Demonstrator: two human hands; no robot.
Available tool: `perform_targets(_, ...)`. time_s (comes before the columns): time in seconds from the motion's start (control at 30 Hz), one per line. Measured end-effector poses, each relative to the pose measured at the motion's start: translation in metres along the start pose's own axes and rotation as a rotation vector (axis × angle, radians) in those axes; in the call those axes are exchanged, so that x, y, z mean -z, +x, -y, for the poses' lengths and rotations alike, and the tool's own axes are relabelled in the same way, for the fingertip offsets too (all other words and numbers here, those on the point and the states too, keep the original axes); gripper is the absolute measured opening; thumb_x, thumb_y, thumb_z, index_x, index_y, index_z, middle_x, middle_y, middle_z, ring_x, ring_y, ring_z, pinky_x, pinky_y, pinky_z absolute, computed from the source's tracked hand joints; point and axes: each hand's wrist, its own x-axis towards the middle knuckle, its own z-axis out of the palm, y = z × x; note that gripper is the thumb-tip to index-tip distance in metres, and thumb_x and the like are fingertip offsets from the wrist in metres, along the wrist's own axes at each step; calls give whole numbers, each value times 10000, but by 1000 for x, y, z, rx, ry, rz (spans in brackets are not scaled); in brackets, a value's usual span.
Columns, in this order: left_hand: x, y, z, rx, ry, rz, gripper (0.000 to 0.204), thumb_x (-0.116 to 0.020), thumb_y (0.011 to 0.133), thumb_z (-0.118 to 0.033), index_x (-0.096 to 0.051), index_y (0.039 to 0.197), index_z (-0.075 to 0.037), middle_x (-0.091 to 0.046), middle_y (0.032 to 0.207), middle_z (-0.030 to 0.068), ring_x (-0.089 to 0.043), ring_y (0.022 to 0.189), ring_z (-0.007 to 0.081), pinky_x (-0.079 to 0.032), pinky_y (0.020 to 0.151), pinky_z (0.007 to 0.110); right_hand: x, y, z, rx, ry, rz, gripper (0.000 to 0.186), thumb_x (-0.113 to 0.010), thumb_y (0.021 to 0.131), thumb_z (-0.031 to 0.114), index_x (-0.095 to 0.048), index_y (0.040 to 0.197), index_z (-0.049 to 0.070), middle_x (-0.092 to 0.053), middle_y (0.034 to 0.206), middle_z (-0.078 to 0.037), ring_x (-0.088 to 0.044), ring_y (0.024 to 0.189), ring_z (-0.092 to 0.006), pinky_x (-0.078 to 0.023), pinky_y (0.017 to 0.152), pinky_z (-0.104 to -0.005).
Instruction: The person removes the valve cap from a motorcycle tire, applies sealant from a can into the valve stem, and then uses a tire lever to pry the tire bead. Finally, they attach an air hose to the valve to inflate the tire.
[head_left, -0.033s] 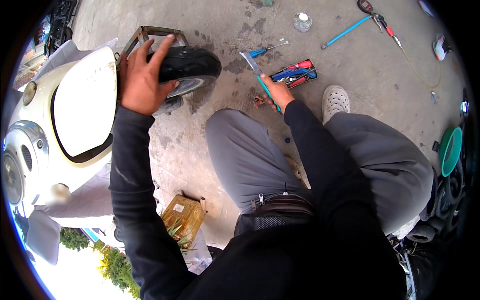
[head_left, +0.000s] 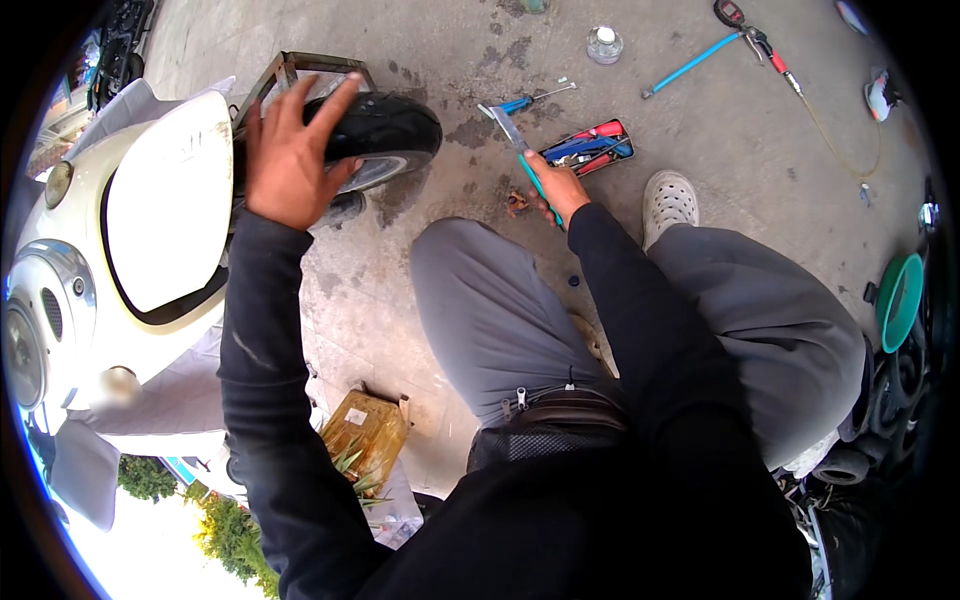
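Note:
My left hand (head_left: 292, 165) is over the black tyre (head_left: 412, 125) of a small wheel beside a cream-coloured scooter (head_left: 165, 215). Its fingers are spread apart and hold nothing; whether the fingertips touch the rubber, I cannot tell. My right hand (head_left: 562, 190) is closed round the teal handle of a tool with a long, flat, pale blade (head_left: 509, 130), which points away and to the left. Close by that hand lies an open tray (head_left: 628, 152) of red- and blue-handled tools. Beyond the blade tip is a blue-handled screwdriver (head_left: 516, 105) on the concrete.
A metal frame (head_left: 288, 72) stands behind the wheel. Farther off are a clear bottle (head_left: 605, 46) and an air gauge (head_left: 731, 13) with a blue hose. A green basin (head_left: 903, 302) and several loose tyres (head_left: 842, 468) lie right; a yellowish box (head_left: 366, 435) is near my left arm.
My left hand has shifted slightly right over the wheel, its fingers spread. The blade in my right hand has tilted slightly; my grip on the handle is the same.

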Motion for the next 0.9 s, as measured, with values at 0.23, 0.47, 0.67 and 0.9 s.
perform_targets(0.23,-5,-4,-9,-143,58,-31,627,-770,812,-118,-600,1392,-282,-509,1473,89,-455,1381,316,-257,1218,550,39,7,-19,208,-29,-208,356,-541,967,346,-597,922,-2,-586,610,-106,-552,421,-226,-451,425,-410)
perform_targets(0.47,-11,-38,-22,6,16,-148,864,-791,812,-111,-397,1573,-220,-399,1589,104,-340,1493,329,-249,1238,536,101,7,-31,126,-73,-81,435,-500,971,164,-516,1392,56,-676,913,-150,-632,559,-204,-514,473,-370)
perform_targets(0.67,-41,-101,-69,221,-158,-204,749,-781,842,-156,-469,1521,-109,-392,1589,156,-359,1467,380,-321,1198,505,143,12,14,115,-369,119,543,-550,941,111,-456,1471,43,-697,1050,-155,-688,709,-204,-568,581,-356)
perform_targets(0.9,-151,-158,-91,1372,-1750,-431,565,-672,990,-263,-512,1447,26,-595,1395,162,-560,1285,277,-459,1086,406,139,40,64,509,-1443,198,376,-632,849,152,-675,1222,129,-702,1169,-188,-657,1094,-383,-524,943,-487)
